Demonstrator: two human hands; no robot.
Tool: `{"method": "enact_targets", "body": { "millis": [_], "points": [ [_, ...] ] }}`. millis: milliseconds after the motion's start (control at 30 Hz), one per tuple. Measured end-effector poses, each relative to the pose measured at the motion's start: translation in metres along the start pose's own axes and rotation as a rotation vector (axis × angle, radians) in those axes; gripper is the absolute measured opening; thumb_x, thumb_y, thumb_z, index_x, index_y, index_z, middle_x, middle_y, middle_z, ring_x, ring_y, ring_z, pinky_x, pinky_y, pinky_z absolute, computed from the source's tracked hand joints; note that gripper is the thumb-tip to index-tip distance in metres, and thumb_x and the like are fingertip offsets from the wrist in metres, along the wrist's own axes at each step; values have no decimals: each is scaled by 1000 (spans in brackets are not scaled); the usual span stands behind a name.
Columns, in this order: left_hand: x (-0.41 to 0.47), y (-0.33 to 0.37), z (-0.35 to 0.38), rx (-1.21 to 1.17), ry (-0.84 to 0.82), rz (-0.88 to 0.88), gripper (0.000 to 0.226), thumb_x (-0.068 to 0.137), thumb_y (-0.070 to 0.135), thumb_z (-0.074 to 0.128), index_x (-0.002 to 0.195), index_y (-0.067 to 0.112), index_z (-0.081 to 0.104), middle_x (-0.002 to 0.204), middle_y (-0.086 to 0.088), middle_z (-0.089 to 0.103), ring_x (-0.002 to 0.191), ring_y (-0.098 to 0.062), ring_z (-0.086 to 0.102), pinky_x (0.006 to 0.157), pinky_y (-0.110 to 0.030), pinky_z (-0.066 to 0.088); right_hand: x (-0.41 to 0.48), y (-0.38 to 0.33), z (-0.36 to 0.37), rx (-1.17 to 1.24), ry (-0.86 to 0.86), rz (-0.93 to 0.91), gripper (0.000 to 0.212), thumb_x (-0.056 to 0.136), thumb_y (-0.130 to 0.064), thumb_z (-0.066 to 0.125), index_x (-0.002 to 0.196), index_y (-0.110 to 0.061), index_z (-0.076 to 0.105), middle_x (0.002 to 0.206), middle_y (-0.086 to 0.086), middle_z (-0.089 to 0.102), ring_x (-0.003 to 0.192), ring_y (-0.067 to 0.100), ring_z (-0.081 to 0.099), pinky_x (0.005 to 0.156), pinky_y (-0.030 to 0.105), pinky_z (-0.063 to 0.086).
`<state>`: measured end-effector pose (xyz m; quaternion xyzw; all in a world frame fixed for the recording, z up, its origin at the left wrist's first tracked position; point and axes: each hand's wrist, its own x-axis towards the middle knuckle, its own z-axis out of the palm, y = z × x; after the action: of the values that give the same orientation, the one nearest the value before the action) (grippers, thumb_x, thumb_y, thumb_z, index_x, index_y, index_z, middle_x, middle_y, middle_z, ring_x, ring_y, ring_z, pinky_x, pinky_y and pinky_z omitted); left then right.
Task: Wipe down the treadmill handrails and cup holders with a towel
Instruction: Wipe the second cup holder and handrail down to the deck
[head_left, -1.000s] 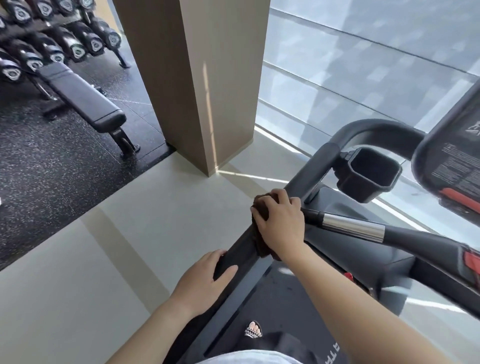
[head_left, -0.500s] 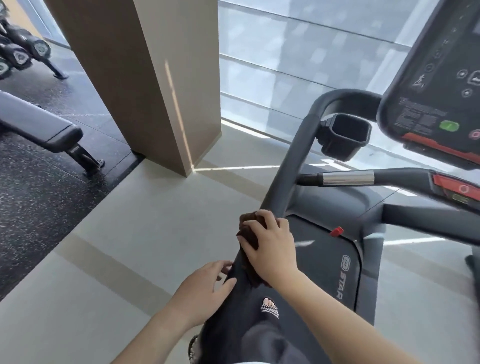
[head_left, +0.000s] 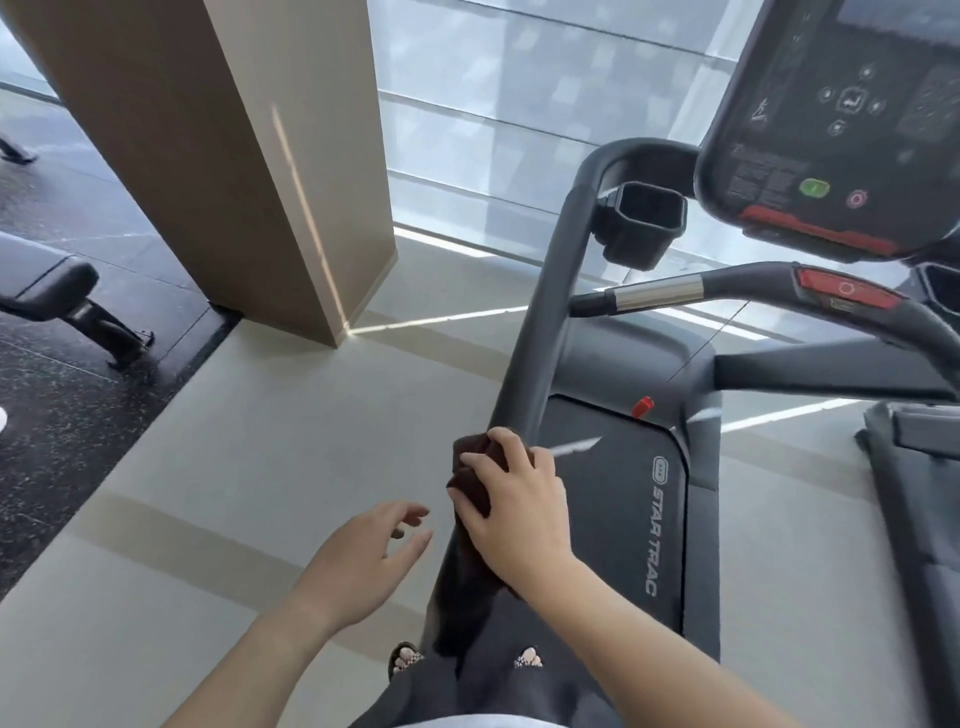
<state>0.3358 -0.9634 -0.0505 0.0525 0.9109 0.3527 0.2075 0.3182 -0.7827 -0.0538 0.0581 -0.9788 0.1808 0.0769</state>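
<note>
Towel (head_left: 470, 470), dark brown: lying bunched on near part of left handrail (head_left: 545, 322). Right hand (head_left: 511, 504) is clasping it there. Left hand (head_left: 363, 561) is hovering just left, fingers spread, holding nothing.

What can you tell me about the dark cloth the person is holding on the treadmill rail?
The towel is dark brown, soft and bunched into a wad. It is draped over the black side handrail, low on its sloping part. The right hand presses it there, fingers curled over its top. More dark fabric seems to trail down the rail below the hand. The left hand is open beside it, not touching.
</note>
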Motion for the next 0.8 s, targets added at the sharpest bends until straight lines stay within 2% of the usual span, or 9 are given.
{"method": "enact_targets", "body": {
  "millis": [67,267,367,500,600,800],
  "points": [
    [-2,0,-4,0,23,-18,30,90,44,47,117,32,55,111,20,57,97,4,55,79,-18,41,0,1,1,39,9,7,28,80,-47,61,103,-31,63,128,-4,50,99,31,48,66,41,47],
    [-19,11,-1,9,80,-57,30,90,42,47,116,31,55,110,19,58,97,3,55,79,-19,41,46,11,-4,-6,-71,63,30,88,-45,53,109,-25,61,137,-2,40,110,31,38,78,44,44],
    [-33,11,6,-39,129,-115,26,90,38,50,114,30,57,109,18,60,95,4,55,80,-18,41,30,9,-6,-2,-42,30,29,87,-43,57,107,-23,62,135,0,43,106,33,41,74,45,45],
    [-49,3,8,-115,200,-212,22,90,35,51,110,30,59,103,16,62,94,7,55,75,-16,40,-16,-6,-4,26,43,-25,23,78,-39,68,95,-23,66,125,2,54,94,34,50,63,44,48],
    [-59,-3,7,-145,209,-254,22,91,33,51,110,29,60,99,20,59,93,6,55,76,-20,39,-48,-19,0,39,64,-16,24,77,-40,68,96,-26,65,124,0,55,93,33,52,62,42,48],
    [-60,-2,-11,-106,142,-155,23,91,32,52,110,23,61,101,12,63,92,4,57,77,-21,41,-84,-32,10,4,145,1,32,79,-42,66,107,-29,60,128,1,52,98,34,51,64,44,49]
  ]
}}
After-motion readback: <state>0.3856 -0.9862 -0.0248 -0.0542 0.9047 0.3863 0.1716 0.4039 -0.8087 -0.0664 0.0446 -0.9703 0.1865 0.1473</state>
